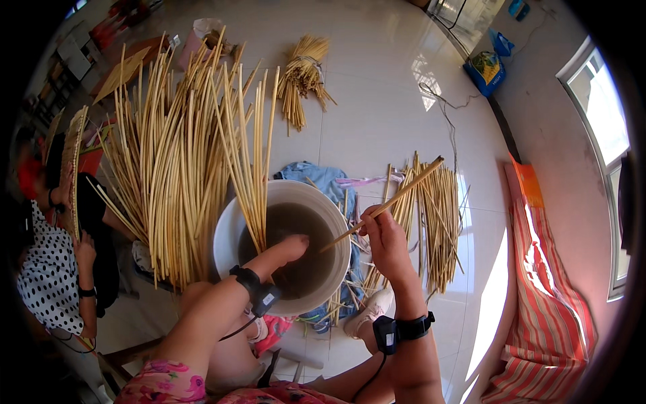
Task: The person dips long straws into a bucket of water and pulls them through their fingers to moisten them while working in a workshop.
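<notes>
Left hand [294, 248], grip unclear, overhangs bucket [229, 244] of murky water [296, 217] and canes [250, 192]; right hand [383, 234] grips a stick [410, 184].

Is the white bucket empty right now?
Not empty: the white bucket holds murky brown liquid, its dark surface visible, with pale stalks leaning in.

My left fingers [301, 244] have an opening over the bucket's [227, 249] far rim; the standing sticks [254, 175] bar its left side, and the stick [417, 178] I hold crosses its right. Past the stick pile [441, 229], bare floor [483, 202] leaves me a lane up to the striped cloth [552, 296] along the floor's right edge.
</notes>
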The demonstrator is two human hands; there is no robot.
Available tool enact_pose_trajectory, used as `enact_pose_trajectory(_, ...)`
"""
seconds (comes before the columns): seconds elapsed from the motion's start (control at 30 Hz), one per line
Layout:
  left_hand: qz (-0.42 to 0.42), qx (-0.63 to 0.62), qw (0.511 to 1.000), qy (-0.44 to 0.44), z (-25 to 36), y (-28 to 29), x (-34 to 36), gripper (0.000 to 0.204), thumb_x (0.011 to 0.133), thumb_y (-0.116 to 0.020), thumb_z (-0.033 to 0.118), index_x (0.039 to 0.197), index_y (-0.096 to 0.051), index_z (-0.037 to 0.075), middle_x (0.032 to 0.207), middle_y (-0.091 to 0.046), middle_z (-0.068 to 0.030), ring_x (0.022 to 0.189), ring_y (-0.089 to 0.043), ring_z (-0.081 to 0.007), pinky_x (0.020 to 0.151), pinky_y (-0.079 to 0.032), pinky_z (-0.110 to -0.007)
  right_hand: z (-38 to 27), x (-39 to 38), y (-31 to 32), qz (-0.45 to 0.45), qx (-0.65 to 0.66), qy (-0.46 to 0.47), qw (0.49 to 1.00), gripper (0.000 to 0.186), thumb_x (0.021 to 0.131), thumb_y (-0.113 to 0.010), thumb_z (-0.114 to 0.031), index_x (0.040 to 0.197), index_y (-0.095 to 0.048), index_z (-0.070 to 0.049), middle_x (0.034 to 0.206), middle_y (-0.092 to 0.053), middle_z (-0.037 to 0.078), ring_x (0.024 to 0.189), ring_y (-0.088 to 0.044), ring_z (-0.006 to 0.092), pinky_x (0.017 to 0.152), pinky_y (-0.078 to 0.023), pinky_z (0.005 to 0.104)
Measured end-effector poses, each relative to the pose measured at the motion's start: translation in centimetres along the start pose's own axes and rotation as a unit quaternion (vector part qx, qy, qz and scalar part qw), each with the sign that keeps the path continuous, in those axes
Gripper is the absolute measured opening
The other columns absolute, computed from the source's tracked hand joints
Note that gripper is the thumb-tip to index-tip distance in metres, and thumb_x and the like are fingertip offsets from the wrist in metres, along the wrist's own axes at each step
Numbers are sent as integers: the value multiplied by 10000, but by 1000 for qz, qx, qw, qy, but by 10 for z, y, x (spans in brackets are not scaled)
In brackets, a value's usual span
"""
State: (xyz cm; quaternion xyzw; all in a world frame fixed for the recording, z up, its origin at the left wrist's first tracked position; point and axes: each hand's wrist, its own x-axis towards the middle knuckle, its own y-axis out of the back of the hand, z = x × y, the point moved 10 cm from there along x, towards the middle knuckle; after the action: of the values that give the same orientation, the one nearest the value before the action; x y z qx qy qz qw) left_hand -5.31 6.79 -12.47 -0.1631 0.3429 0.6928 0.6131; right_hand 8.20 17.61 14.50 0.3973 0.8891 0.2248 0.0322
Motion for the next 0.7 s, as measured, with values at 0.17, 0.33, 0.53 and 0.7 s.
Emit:
enact_pose_trajectory(0.17, 183, 95, 893, -401, 103, 9, -60, 339, 980, -391, 250, 1164, -549, 12, 1008, -609, -104, 870, -561, -204, 834, -422, -312, 5, 8, 41, 75, 51, 7, 996, 145, 982, -434, -134, 987, -512, -12, 701, -521, 29, 626, -510, 99, 584, -428, 239)
enact_pose_trajectory(0.33, -105, -23, 954, -281, 117, -13, -78, 275, 999, -379, 238, 939, -547, 28, 808, -559, -31, 748, -499, -115, 708, -428, -255, 18, 6, 109, 216, 148, 4, 965, 194, 1006, -412, -218, 934, -495, -59, 679, -410, -10, 560, -382, 66, 498, -346, 208)
enact_pose_trajectory(0.53, -244, -69, 943, -215, 129, -5, -107, 256, 981, -416, 153, 1131, -572, 16, 809, -555, 5, 678, -439, -75, 648, -396, -204, 51, -16, 179, 321, 252, -23, 913, 212, 998, -433, -232, 876, -499, -72, 659, -390, -24, 537, -329, 62, 478, -267, 220)
enact_pose_trajectory(0.7, -244, -140, 936, -210, 128, 2, -109, 306, 938, -481, 113, 1212, -569, 7, 805, -611, 4, 636, -437, -66, 630, -407, -196, 54, -19, 182, 340, 273, -20, 900, 216, 1003, -413, -231, 853, -480, -89, 630, -362, -30, 530, -353, 62, 461, -270, 216)
